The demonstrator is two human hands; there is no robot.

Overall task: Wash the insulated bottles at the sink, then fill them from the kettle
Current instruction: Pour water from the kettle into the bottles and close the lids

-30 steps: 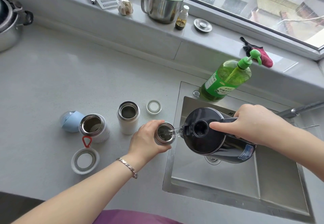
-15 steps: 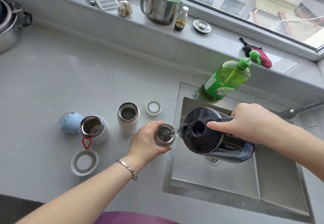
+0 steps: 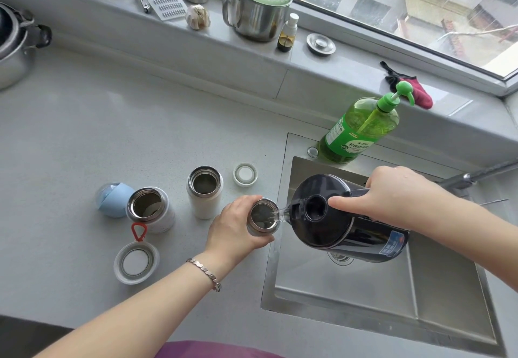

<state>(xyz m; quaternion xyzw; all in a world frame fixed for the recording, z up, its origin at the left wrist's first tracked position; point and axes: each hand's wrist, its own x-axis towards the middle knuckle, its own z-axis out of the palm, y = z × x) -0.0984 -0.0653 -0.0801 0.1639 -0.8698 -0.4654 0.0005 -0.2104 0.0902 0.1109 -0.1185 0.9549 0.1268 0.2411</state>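
Observation:
My left hand (image 3: 235, 224) grips a small steel bottle (image 3: 262, 216) standing on the counter at the sink's left edge. My right hand (image 3: 392, 192) holds the handle of a black kettle (image 3: 336, 220), tipped left over the sink. A thin stream of water runs from its spout into the bottle's open mouth. Two more open bottles stand to the left: a white one (image 3: 204, 193) and a wider white one (image 3: 151, 209). Around them on the counter lie a small white lid (image 3: 245, 174), a larger lid with a red loop (image 3: 136, 262) and a light blue cap (image 3: 113, 199).
The steel sink (image 3: 378, 301) fills the lower right, with its tap (image 3: 476, 175) reaching in from the right. A green soap pump bottle (image 3: 361, 130) stands behind the sink. The windowsill holds a steel mug (image 3: 255, 13), garlic, a grater and a pink cloth. A pot (image 3: 14, 49) sits far left.
Hands, kettle and bottle keep nearly the same pose; the kettle has tipped slightly further and water keeps flowing into the held bottle.

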